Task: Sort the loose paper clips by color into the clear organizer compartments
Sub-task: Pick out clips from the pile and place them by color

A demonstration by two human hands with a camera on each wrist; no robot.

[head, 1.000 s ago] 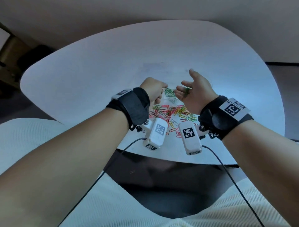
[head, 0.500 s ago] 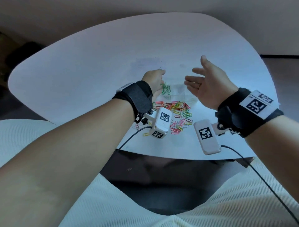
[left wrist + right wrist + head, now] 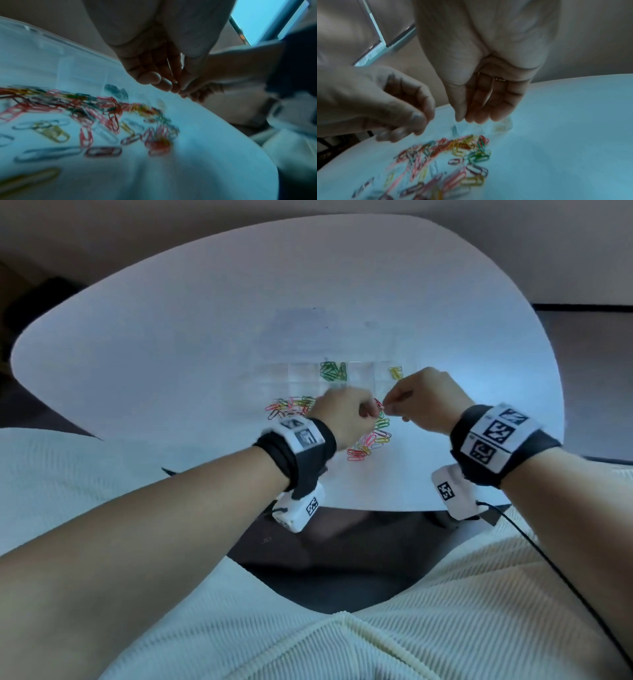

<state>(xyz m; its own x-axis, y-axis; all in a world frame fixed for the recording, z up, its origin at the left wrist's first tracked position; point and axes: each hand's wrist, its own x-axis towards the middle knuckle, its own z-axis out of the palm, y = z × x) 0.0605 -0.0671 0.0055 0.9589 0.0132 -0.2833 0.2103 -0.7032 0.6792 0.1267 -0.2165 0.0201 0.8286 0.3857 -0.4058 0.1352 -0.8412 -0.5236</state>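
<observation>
Both hands have dropped together over the loose clip pile [image 3: 373,436]. Left hand [image 3: 346,419] curled, right hand [image 3: 424,402] with fingertips drawn together; motion blur hides whether either holds a clip. Clear organizer [image 3: 363,371] barely discernible behind them; green clips [image 3: 333,371] in one compartment, yellow clips [image 3: 395,372] in another.

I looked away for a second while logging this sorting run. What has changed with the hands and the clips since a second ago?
The right hand, raised palm-up with a green clip a second ago, then empty, has come down to the mixed pile, fingers curled; whether it holds a clip is unclear. The left hand pulled back from the organizer to the pile. The green clips and yellow clips stay in their compartments.
</observation>
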